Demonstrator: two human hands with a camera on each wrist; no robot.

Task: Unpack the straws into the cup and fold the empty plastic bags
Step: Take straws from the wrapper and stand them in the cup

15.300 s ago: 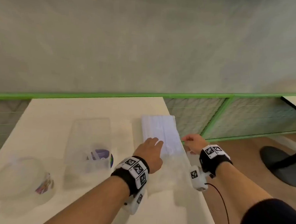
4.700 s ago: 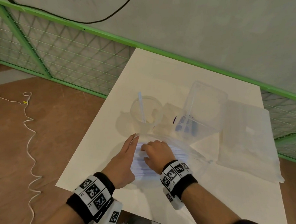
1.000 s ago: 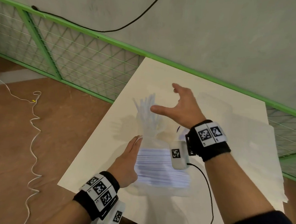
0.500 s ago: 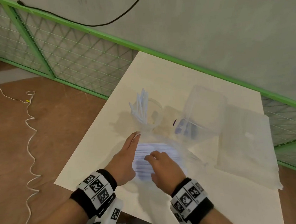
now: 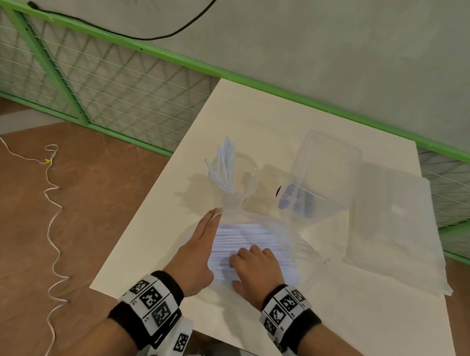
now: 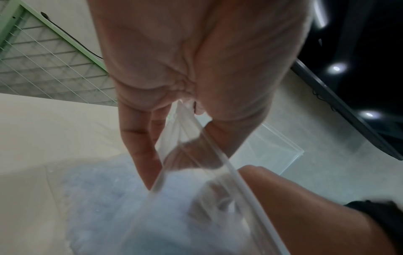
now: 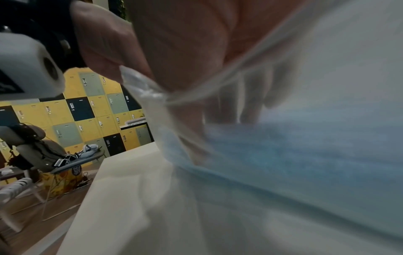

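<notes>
Head view: left hand [image 5: 197, 253] pinching rim of clear straw bag [image 5: 282, 234] on white table [image 5: 357, 320]; right hand [image 5: 256, 268] inside, fingers curled onto stacked straws [image 5: 241, 235]. Clear cup [image 5: 235, 178] just beyond, holding several straws.
Left wrist view: thumb and fingers [image 6: 139, 150] gripping bag edge.
Right wrist view: blurred; grasp not determinable.

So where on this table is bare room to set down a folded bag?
Bare top lies beyond the cup toward the far edge, and near the right hand along the front. The middle is crowded: straw bag, clear box, flat bags.
</notes>
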